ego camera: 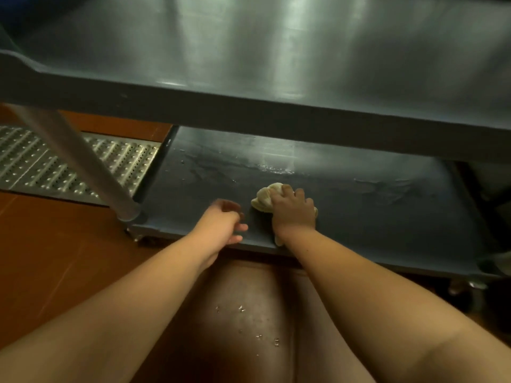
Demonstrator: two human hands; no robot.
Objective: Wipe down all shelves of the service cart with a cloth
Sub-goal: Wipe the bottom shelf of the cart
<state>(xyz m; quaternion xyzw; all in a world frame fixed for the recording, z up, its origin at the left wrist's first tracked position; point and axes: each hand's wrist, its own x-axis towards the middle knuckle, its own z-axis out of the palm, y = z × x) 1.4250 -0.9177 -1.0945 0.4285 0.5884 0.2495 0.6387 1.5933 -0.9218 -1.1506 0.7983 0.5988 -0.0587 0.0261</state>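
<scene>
The cloth [266, 199], a pale yellow bunched rag, lies on the lower shelf [359, 205] of the service cart, near its front edge and a little right of the picture's centre. The right hand [294, 214] rests on top of it with its grip closed round the rag: the fingers curl over the bunched fabric, pressing it against the dark shelf, and a corner of cloth pokes out beneath the wrist at about 7 o'clock from the hand. The left hand [224, 225] is just beside it, at 9 o'clock from the right hand, over the shelf's front lip; its fingers are loosely curled and hold nothing, though motion blur softens their outline. The two hands are apart, not touching.

Wet streaks and droplets glisten across the lower shelf at 12 o'clock from the cloth. The upper shelf [276, 51], a brushed grey surface with bright reflections, fills the top of the view and overhangs the lower one. A round metal post [83, 161] runs down to the lower shelf's front-left corner at 9 o'clock. Beyond it, a perforated metal floor grate [33, 158] sits in the reddish-brown floor [55, 258]. A few water drops lie on the floor between the forearms at 6 o'clock
</scene>
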